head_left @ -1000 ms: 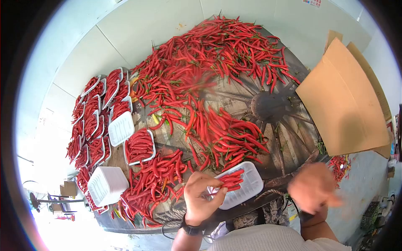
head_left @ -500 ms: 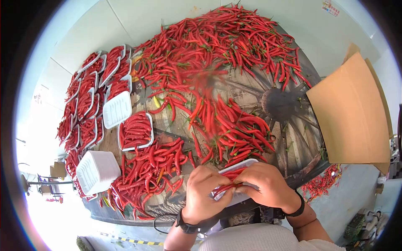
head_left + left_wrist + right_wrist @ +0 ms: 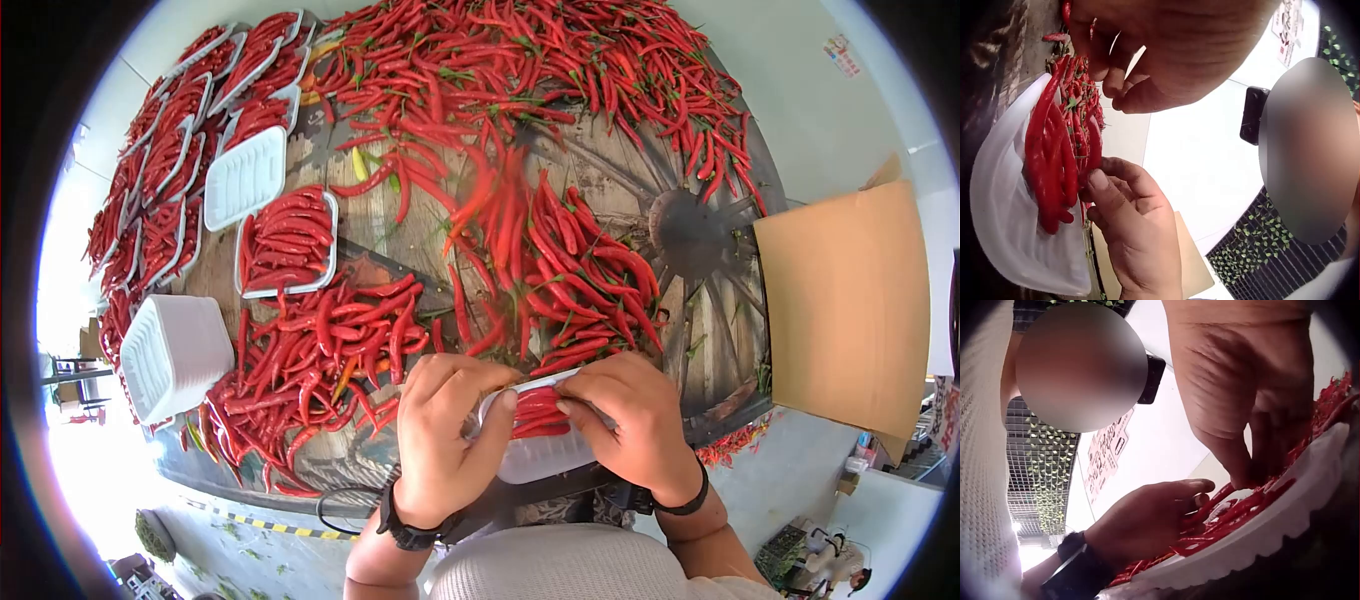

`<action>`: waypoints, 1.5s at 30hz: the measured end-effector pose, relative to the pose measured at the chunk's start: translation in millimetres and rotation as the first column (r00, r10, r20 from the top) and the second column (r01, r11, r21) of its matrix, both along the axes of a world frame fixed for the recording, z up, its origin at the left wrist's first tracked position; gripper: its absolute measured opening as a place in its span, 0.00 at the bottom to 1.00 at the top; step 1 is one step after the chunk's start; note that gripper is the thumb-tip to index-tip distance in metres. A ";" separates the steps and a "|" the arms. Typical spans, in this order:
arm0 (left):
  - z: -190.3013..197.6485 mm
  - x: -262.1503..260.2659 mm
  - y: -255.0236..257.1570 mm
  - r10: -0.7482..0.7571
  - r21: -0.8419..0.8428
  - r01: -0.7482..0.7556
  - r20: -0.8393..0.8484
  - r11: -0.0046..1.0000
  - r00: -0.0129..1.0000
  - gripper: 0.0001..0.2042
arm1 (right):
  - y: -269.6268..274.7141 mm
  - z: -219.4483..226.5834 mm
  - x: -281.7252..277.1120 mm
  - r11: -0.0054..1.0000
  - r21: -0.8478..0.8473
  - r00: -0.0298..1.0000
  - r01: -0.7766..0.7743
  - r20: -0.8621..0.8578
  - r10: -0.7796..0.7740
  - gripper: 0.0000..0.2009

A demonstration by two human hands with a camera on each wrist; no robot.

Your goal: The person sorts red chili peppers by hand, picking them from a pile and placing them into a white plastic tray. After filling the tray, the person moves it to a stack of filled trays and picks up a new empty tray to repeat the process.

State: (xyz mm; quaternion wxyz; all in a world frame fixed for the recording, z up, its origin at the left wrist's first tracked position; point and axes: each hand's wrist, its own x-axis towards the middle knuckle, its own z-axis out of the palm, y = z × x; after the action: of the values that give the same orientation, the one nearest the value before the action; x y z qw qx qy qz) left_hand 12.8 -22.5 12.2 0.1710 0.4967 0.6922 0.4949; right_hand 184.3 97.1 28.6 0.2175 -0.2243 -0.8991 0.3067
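Note:
In the head view, a white tray [image 3: 545, 462] at the near table edge bears several red chillies [image 3: 540, 418]. My left hand [image 3: 438, 435] holds chilli ends at the left, thumb and forefinger bent around them. At the right, my right hand [image 3: 640, 425] pinches a chilli over the tray. The left wrist view shows the right hand's [image 3: 1141, 231] thumb and fingers on a chilli [image 3: 1094, 147] beside others lying lengthwise in the tray [image 3: 997, 206]. In the right wrist view, the left hand [image 3: 1141, 522] has a chilli between its fingers; the right fingertips are partly hidden.
A filled tray [image 3: 330, 265], an empty tray [image 3: 245, 178] and stacked trays [image 3: 185, 350] stand at the left, near rows of filled trays. Loose chillies [image 3: 600, 60] cover the back and middle. A cardboard box [image 3: 850, 310] stands at the right.
My right hand has come in from the right to the tray and meets the left there. The chillies held by the left hand are now lower over the tray. The head view has shifted.

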 end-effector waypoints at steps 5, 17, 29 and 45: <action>0.1 -0.5 0.5 -0.060 -0.044 0.060 0.002 0.997 0.998 0.13 | -0.7 -3.2 -2.5 1.000 -0.010 0.999 0.008 0.036 -0.008 0.10; 2.7 3.7 6.3 -0.299 -0.130 0.286 -0.088 0.949 0.950 0.34 | 0.8 -4.8 0.1 1.000 -0.004 0.998 -0.009 0.058 0.009 0.10; 3.4 4.3 5.5 -0.320 -0.175 0.295 -0.131 0.939 0.938 0.38 | 31.0 9.6 9.7 0.957 0.149 0.967 0.248 0.021 -0.254 0.09; -2.8 -5.7 0.0 0.040 -0.049 -0.040 0.001 0.998 0.999 0.09 | 22.3 15.8 -18.9 0.994 0.107 0.999 -0.006 0.048 0.001 0.09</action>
State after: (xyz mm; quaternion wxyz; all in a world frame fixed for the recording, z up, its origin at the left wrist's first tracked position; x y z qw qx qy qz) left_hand 7.1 -22.5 9.4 0.1740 0.4780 0.7136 0.4818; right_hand 165.3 119.4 44.3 0.2068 -0.2180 -0.9196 0.2532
